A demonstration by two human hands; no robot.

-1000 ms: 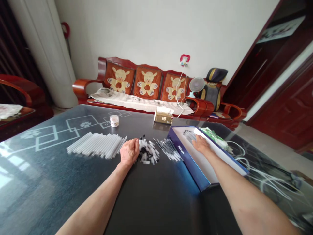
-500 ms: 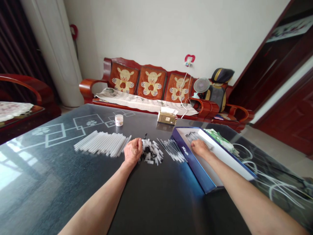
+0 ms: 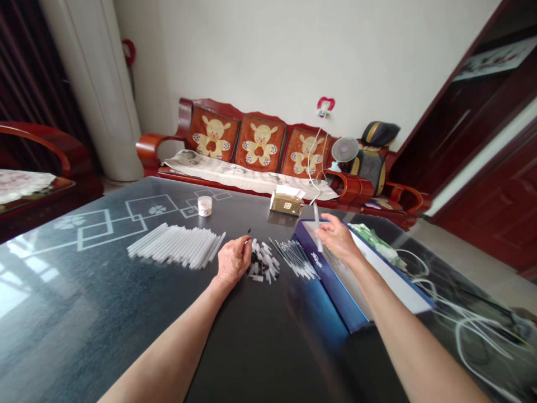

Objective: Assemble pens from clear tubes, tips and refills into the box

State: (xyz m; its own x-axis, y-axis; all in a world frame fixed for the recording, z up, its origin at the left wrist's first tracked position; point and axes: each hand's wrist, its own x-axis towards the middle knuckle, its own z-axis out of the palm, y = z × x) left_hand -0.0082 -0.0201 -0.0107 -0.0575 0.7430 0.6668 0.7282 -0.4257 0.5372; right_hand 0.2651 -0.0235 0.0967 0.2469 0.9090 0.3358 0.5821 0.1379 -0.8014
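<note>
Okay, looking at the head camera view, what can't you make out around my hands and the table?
In the head view:
The clear tube in the right hand is blurred, so its ends are unclear.
The right hand and the near wall of the blue box hide part of what lies inside.
The black pieces are too small to show their shape.
The left hand's fingers hide whether it holds anything.

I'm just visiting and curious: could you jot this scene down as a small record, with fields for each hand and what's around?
Left hand: on the table, fingers beside a pile of white pieces and black bits
Right hand: fingers hold a thin clear tube upright above a blue-edged box
Nearby: row of frosted tubes; bundle of thin tubes
Rest: black patterned table; red wooden bench
</note>
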